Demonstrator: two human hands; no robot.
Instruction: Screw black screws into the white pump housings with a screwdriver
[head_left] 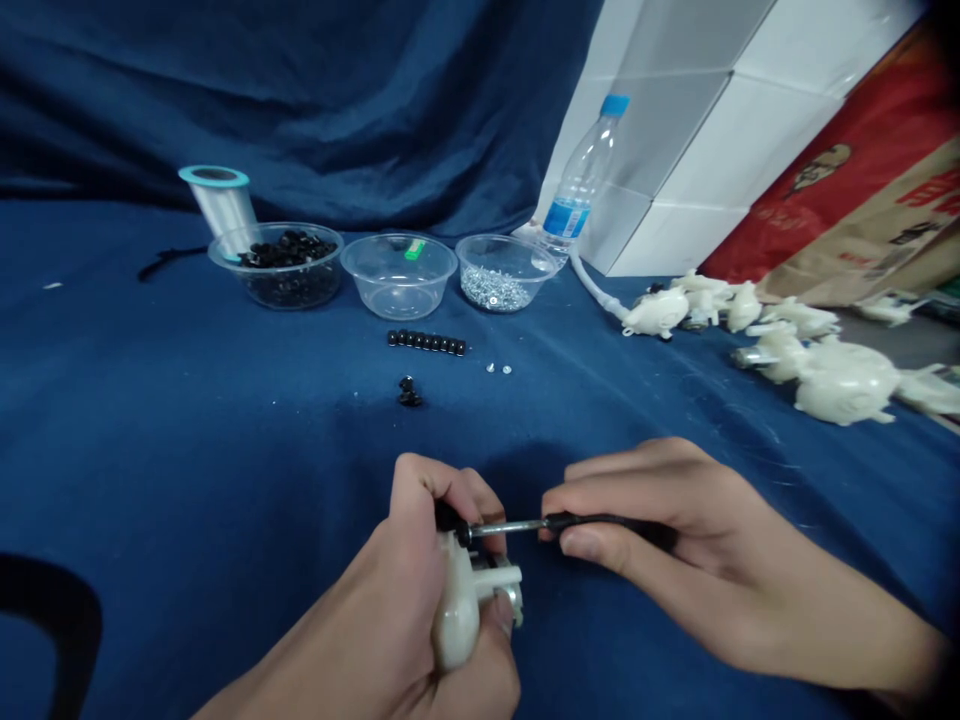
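The left hand (382, 620) has its fingers closed around a white moulded plastic part (455, 615), which has a dark round piece (448, 516) at its top. The right hand (660, 540) pinches a black-handled screwdriver (592, 521) between thumb and fingers. Its steel shaft lies nearly level, running left to right, with the tip at the dark piece, so the part lies directly left of the right hand. Farther off on the blue cloth (150, 400) stand three clear plastic bowls: the left bowl (277, 226) holds black beads (289, 250), the middle bowl (397, 238) a green item (414, 249), and the right bowl (495, 238) small screws (495, 290). Nearer lie about eight black beads in a row (426, 343) and two loose screws (499, 368). One water bottle (577, 170) and one spool of clear line (219, 200) stand far off; at right, a heap of white plastic parts (795, 350) overlaps too much to count.
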